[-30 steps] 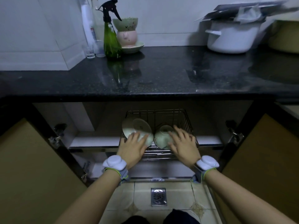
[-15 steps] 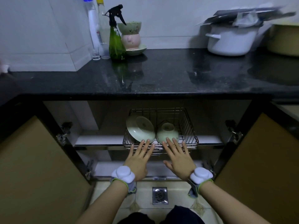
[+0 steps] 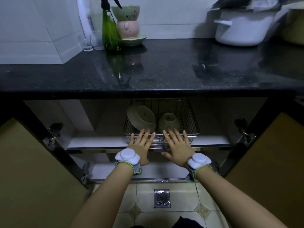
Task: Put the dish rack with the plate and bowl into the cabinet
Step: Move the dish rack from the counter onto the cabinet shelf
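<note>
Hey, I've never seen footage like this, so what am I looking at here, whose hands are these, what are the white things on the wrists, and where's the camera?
The camera sits on a person's head, looking forward and down. No robot here, just two bare hands. The left hand and right hand are open, fingers spread flat against the front of a wire dish rack on a shelf inside an open cabinet; neither grips anything. The rack holds a plate and a bowl, both tilted. Each wrist wears a white band device; its purpose isn't visible. Above, the black countertop carries a green spray bottle, stacked pots and a white cooking pot.
</note>
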`<state>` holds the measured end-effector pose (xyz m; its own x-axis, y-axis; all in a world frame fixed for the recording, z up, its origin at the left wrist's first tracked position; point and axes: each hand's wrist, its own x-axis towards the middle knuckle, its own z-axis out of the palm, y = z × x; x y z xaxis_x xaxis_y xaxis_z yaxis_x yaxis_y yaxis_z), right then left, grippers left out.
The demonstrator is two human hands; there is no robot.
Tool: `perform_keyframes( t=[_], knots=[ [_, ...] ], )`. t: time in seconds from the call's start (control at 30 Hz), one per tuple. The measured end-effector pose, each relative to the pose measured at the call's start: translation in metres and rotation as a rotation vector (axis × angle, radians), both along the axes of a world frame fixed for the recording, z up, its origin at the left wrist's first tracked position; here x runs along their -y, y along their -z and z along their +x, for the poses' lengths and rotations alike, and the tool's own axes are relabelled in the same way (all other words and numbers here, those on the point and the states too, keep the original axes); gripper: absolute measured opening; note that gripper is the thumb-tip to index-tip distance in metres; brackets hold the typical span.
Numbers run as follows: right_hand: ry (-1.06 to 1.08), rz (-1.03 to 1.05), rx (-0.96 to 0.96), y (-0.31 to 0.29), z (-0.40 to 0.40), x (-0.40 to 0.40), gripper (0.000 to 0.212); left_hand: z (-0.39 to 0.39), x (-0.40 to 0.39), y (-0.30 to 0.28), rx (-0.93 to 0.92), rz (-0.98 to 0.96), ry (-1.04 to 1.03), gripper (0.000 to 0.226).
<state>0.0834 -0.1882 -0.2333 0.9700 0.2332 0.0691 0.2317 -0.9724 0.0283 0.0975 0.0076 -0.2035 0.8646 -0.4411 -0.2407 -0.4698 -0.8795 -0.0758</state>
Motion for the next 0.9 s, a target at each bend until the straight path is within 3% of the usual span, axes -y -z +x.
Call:
perform_keyframes(
  t=[0.43,0.7,0.9],
  knots=[
    [-0.035,-0.003,-0.064,-0.005,0.030,0.006,0.101,0.026,0.006,0.008,0.091,-0.004,-0.022,0.110],
    [0.003,0.041,-0.134,-0.022,0.025,0.003,0.079,0.017,0.010,-0.003,0.100,0.018,-0.080,0.093],
    [0.037,0.102,-0.088,-0.029,-0.002,-0.002,0.097,-0.006,0.003,-0.008,0.202,0.054,0.019,0.086]
  ],
)
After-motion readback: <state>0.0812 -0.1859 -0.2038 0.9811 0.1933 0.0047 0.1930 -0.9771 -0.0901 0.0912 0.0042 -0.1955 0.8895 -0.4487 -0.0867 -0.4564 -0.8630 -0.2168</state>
